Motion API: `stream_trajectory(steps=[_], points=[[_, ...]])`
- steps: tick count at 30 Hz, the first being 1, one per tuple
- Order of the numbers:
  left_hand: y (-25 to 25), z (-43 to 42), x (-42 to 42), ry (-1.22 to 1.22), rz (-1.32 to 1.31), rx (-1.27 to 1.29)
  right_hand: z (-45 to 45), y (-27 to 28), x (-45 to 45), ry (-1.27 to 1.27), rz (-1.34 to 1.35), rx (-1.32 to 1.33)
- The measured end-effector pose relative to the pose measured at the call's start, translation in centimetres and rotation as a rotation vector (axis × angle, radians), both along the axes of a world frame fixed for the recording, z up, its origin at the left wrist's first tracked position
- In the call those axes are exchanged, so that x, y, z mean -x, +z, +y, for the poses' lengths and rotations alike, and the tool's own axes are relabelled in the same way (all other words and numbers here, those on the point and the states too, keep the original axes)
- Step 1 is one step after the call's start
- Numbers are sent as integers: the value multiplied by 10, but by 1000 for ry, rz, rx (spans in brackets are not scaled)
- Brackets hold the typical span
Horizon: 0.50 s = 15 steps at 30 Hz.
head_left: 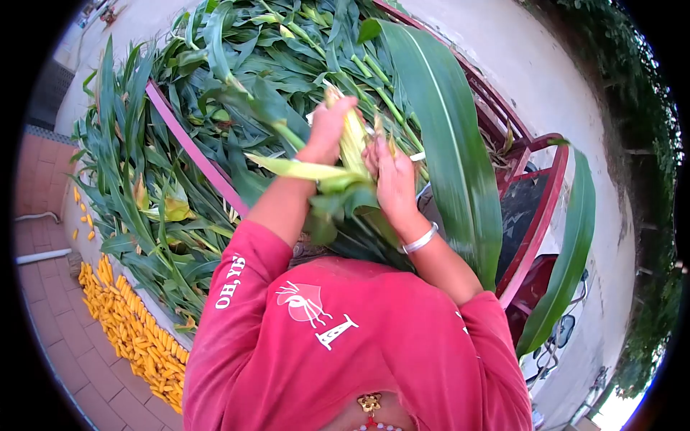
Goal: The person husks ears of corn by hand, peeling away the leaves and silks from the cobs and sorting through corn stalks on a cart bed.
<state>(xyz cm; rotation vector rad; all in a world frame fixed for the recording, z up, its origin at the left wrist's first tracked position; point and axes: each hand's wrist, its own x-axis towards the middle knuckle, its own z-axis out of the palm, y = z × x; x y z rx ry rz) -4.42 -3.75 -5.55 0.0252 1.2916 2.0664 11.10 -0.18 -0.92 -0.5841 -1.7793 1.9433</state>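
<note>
A pale yellow-green ear of corn [352, 144] stands between my hands, its husk partly peeled down. My left hand [328, 129] is closed on the ear's upper left side, near its tip. On the ear's right side, my right hand [392, 171] has its fingers curled against the husk; a bracelet circles that wrist. Loose green husk leaves [345, 194] hang below the ear, blurred by motion. Around both hands lie green corn stalks and long leaves [273, 65].
A red metal cart frame [535, 223] is at the right, with a large leaf [449, 129] across it. A pink bar [190, 147] crosses the stalks at left. Yellow husked cobs [136, 334] cover the brick paving [68, 345] at lower left.
</note>
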Motion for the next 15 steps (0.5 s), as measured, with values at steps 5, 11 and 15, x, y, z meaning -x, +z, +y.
stream_trajectory(steps=[5,11,15], points=[[21,6,32,-36,-16,-61,-24,36,-67,110,-67,-36],[11,20,25,-140,5,-138,-28,31,-84,198,15,-514],[21,9,24,-79,73,-55,-5,33,-75,300,-54,-578]])
